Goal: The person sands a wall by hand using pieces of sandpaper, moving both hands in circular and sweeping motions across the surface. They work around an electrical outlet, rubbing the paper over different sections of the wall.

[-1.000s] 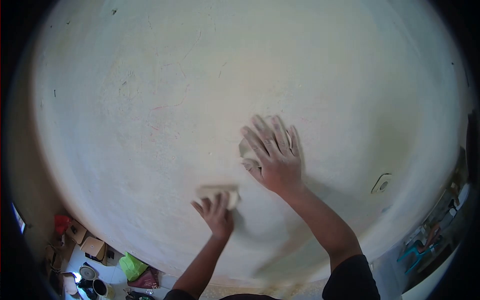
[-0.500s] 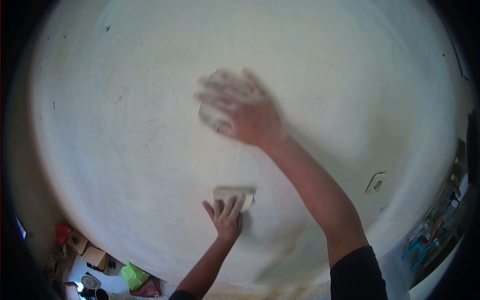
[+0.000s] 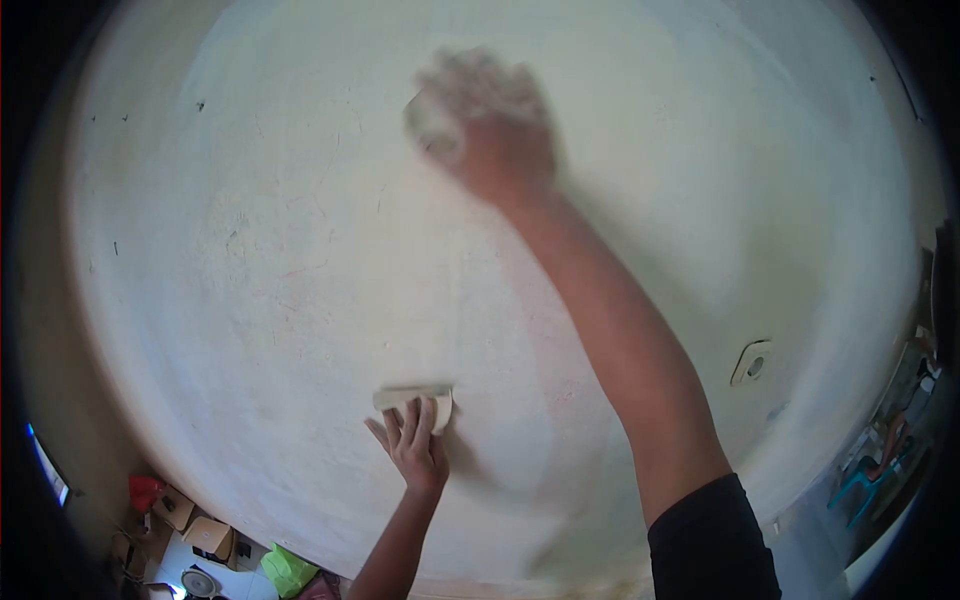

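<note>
My right hand (image 3: 495, 125) is raised high on a pale wall (image 3: 310, 220), blurred by motion. Under its palm and fingers lies a pale, thin sheet (image 3: 432, 125), perhaps sandpaper; its kind is not clear. Lower down, my left hand (image 3: 415, 450) grips a cream putty spreader (image 3: 443, 410) with a wide, straight upper edge. That edge is turned up and lies at the wall, with the fingers spread over the tool's face. The wall carries faint scratches, small pits and uneven patches of colour.
A wall socket (image 3: 753, 364) sits at the right. On the floor at lower left are cardboard boxes (image 3: 210, 537), a green plastic bag (image 3: 288, 571), a red bag (image 3: 145, 491) and a round fan-like object (image 3: 198, 582). A teal stool (image 3: 862, 487) stands at far right.
My right hand has swept upward over the wall with the pale sheet. My left hand has shifted left with the spreader. The view has tilted slightly.
</note>
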`<action>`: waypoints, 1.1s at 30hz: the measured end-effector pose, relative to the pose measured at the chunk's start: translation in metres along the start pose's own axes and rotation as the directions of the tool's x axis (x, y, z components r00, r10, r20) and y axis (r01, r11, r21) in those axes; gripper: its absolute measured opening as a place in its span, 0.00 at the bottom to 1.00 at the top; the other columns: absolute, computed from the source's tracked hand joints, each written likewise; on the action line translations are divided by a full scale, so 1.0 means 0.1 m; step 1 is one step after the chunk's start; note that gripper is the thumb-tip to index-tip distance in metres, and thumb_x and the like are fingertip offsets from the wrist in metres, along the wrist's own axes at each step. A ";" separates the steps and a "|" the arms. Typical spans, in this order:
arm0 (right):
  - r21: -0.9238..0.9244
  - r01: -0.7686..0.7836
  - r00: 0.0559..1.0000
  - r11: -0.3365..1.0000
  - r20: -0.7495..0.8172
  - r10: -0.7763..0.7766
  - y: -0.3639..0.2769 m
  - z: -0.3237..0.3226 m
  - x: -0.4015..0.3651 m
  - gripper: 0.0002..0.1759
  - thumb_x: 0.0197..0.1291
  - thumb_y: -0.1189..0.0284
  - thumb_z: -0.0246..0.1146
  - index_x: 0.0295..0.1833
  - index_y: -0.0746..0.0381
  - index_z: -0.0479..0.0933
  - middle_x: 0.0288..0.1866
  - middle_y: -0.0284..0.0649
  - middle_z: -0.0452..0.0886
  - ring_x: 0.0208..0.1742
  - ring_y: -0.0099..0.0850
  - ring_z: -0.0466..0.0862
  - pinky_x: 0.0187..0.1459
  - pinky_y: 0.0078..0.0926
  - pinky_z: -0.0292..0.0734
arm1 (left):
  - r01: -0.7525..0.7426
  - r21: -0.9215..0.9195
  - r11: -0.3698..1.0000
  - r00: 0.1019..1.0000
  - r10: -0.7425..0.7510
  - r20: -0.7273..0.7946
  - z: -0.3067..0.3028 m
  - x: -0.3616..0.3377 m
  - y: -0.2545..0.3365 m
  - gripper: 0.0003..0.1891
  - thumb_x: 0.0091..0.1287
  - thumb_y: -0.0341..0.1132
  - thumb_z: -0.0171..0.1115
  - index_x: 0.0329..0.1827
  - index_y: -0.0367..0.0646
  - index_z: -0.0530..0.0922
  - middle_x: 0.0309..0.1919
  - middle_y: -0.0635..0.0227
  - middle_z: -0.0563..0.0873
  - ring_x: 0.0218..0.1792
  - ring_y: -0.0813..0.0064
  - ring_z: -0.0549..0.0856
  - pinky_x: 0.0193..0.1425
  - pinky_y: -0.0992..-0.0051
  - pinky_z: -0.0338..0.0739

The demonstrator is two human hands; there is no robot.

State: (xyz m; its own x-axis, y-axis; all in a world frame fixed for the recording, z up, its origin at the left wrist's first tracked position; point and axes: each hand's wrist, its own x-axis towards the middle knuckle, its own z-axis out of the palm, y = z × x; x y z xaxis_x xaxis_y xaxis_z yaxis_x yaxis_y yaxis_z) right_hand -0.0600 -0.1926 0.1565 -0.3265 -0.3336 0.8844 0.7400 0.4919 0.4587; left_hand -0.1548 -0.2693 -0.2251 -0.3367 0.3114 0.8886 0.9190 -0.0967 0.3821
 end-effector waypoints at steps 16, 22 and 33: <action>-0.100 -0.191 0.973 0.977 -0.154 0.174 0.83 -0.25 -0.04 0.32 0.62 0.47 0.59 0.72 0.37 0.66 0.77 0.27 0.64 0.78 0.33 0.62 0.76 0.50 0.50 | 0.010 0.047 0.999 0.960 0.004 -0.280 0.01 1.07 0.56 0.24 0.72 0.31 0.43 0.71 0.46 0.72 0.75 0.63 0.67 0.79 0.52 0.52 0.77 0.41 0.33; -0.014 0.047 0.999 0.999 -0.009 -0.047 1.17 -0.51 -0.37 0.32 0.62 0.46 0.59 0.72 0.37 0.67 0.77 0.29 0.63 0.78 0.34 0.61 0.76 0.51 0.49 | -0.041 0.088 0.995 0.956 0.065 -0.288 -0.10 1.55 0.88 0.23 0.78 0.40 0.39 0.72 0.52 0.71 0.75 0.65 0.66 0.79 0.54 0.52 0.76 0.41 0.34; 0.013 0.015 0.987 1.000 0.158 -0.017 1.82 -1.16 -1.15 0.36 0.61 0.49 0.61 0.74 0.41 0.63 0.79 0.31 0.59 0.80 0.36 0.55 0.77 0.52 0.45 | -0.206 0.184 0.961 0.901 0.260 -0.347 -0.07 2.49 1.96 0.21 0.78 0.39 0.42 0.72 0.58 0.70 0.75 0.73 0.66 0.79 0.57 0.54 0.78 0.42 0.40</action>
State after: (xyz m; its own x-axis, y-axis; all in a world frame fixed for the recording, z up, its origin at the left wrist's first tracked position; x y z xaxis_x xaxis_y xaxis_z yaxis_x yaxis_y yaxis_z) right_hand 0.1809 -0.1583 0.1287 -0.4275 -0.2104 0.8792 0.7274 0.4974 0.4727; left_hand -0.0601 -0.2172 0.0731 -0.1360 -0.0722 0.9881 0.9904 0.0163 0.1375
